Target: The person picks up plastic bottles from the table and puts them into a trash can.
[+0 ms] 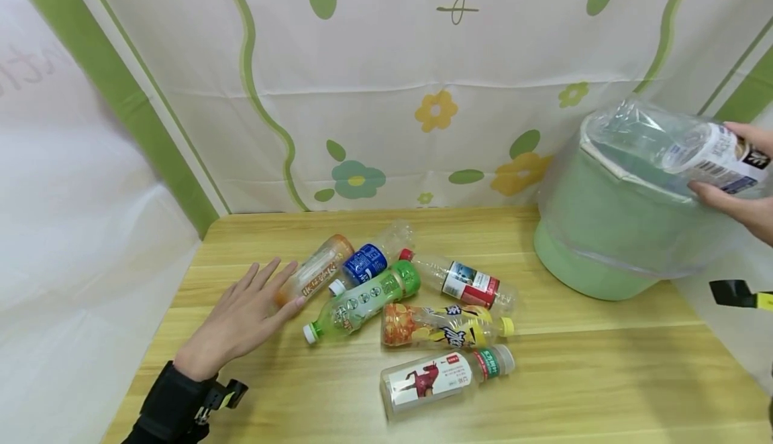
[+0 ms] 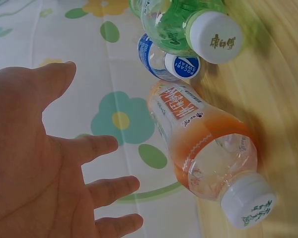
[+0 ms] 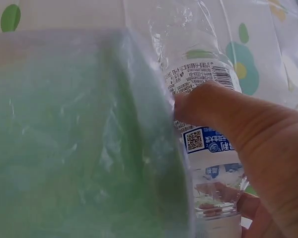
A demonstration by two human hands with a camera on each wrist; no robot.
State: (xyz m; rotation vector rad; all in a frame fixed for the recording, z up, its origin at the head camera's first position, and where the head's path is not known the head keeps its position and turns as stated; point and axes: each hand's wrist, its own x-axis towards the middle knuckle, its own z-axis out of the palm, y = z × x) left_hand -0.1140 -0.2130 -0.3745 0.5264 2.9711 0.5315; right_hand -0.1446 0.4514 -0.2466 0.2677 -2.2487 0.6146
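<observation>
My right hand (image 1: 749, 196) grips a clear plastic bottle (image 1: 715, 155) with a white and blue label, tilted over the rim of the light green bin (image 1: 610, 229). The right wrist view shows the thumb pressed across the bottle's label (image 3: 203, 74). Fingers spread, my left hand (image 1: 244, 316) hovers beside an orange-labelled bottle (image 1: 320, 266), its palm facing that bottle (image 2: 203, 129) in the left wrist view. Close by lie a blue-labelled Pocari Sweat bottle (image 1: 365, 263) and a green bottle (image 1: 362, 303) with a white cap.
Farther right on the wooden table (image 1: 580, 377) lie a red-capped bottle (image 1: 468, 283), a yellow-capped orange drink bottle (image 1: 441, 325) and a bottle with a red horse label (image 1: 443, 377). A transparent bag lines the bin. A printed curtain (image 1: 374, 115) hangs behind the table.
</observation>
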